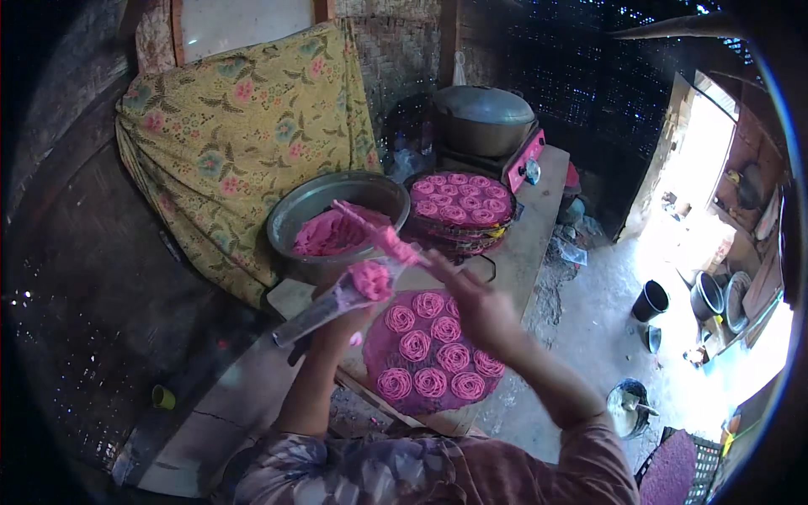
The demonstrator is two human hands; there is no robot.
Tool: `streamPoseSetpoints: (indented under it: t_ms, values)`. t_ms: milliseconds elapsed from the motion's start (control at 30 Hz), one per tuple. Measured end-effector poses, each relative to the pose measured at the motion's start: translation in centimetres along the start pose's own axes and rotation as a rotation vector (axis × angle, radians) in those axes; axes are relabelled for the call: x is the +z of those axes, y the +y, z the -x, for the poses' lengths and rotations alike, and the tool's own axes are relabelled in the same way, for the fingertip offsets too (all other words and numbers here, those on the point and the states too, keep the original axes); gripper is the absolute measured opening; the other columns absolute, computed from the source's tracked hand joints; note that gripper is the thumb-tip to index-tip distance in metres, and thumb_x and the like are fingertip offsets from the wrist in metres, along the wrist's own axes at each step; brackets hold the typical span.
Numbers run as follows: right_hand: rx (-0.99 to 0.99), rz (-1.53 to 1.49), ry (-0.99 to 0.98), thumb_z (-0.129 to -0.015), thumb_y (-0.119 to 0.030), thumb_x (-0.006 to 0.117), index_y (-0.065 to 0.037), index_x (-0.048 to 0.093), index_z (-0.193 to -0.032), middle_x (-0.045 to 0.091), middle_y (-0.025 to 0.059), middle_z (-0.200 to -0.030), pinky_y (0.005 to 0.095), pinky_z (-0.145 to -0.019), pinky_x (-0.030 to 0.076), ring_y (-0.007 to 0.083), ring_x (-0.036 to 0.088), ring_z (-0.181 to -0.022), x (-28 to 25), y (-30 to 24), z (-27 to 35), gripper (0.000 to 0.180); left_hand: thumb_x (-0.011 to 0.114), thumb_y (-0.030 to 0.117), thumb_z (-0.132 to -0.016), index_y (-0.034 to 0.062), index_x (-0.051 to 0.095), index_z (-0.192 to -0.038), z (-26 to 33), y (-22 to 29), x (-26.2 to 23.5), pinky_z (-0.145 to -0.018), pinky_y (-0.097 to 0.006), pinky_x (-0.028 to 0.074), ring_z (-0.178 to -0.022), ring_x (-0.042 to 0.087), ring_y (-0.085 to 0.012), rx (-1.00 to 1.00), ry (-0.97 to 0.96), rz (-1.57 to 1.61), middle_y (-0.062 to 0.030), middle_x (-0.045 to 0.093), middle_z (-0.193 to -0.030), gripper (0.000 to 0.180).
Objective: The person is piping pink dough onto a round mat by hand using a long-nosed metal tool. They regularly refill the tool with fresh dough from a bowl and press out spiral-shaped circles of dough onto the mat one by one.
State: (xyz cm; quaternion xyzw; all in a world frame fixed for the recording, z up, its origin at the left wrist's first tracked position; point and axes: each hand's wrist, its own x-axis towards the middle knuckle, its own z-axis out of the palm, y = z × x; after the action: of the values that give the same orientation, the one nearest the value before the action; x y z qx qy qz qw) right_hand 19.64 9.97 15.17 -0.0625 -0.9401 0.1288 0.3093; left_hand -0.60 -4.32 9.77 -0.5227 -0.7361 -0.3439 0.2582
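Observation:
My left hand (338,318) is wrapped round a grey hand press (313,318), held tilted, with pink dough (370,280) filling its open end. In my right hand (478,307), blurred by motion, is a stick (355,217) with a lump of pink dough (392,245) stuck to it. The lump hangs just above the press's opening; whether they touch I cannot tell. Below both hands lies a round, pink-stained mat (376,353) bearing several pink noodle-like rosettes (414,345). Beyond my left hand stands a metal basin (280,225) holding more pink dough (324,233).
Behind my right hand, a stack of round trays (459,231) carries more rosettes. A lidded pot (482,118) sits on a pink-fronted stove (526,158) at the table's (539,202) far end. Patterned yellow cloth (252,126) hangs at the left. Buckets (651,300) stand on the floor at right.

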Motion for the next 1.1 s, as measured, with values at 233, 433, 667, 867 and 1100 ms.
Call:
streamPoseSetpoints:
  t_ms: [233,433,667,867,1100]
  values:
    - [0.014,-0.482,-0.283,-0.087,-0.001,0.047,-0.007,0.041,-0.136,0.061,0.0195,-0.112,0.0403,-0.077,0.052,0.0331,0.063,-0.095,5.4,-2.3,2.2,0.051,0.064,0.03,-0.078,0.012,0.061,-0.078,2.2,-9.8,-0.7,-0.058,-0.039,0.049,-0.067,0.062,-0.0283,-0.089,0.314,-0.139,-0.0073,0.063,-0.074,0.018]
    - [0.063,-0.678,-0.147,-0.093,-0.005,0.045,0.0,0.048,-0.129,0.061,0.0211,-0.114,0.0347,-0.089,0.047,0.0283,0.061,-0.107,7.8,0.2,0.3,0.036,0.073,0.023,-0.069,0.0073,0.061,-0.091,-0.1,-3.2,-2.0,-0.07,-0.042,0.049,-0.079,0.061,-0.0346,-0.176,0.165,-0.237,-0.0126,0.062,-0.085,0.029]
    - [-0.023,-0.803,-0.295,-0.094,-0.014,0.048,-0.007,0.052,-0.128,0.066,0.0135,-0.091,0.0335,-0.076,0.048,0.0171,0.06,-0.083,8.7,0.6,-3.6,0.035,0.071,0.023,-0.073,0.0093,0.063,-0.083,4.0,-9.3,-2.3,-0.062,-0.04,0.049,-0.072,0.061,-0.0311,-0.273,0.323,-0.161,-0.0111,0.062,-0.078,0.019]
    - [0.032,0.138,-0.32,-0.087,-0.015,0.051,-0.014,0.057,-0.122,0.061,0.0157,-0.114,0.0429,-0.091,0.046,0.0342,0.057,-0.109,7.8,5.4,-16.6,0.036,0.069,0.018,-0.079,0.0032,0.062,-0.099,5.1,-7.8,-7.9,-0.079,-0.039,0.048,-0.087,0.061,-0.0267,-0.444,0.253,-0.224,-0.0131,0.064,-0.093,0.026]
    - [-0.236,-0.599,-0.507,-0.091,-0.05,0.047,-0.014,0.05,-0.132,0.044,0.0188,-0.137,0.0448,-0.101,0.037,0.0367,0.048,-0.12,11.5,-1.6,-12.6,0.054,0.056,0.008,-0.076,0.008,0.049,-0.085,9.5,-4.7,-17.6,-0.061,-0.027,0.038,-0.067,0.043,-0.013,-0.498,0.729,1.341,-0.002,0.043,-0.078,0.012]
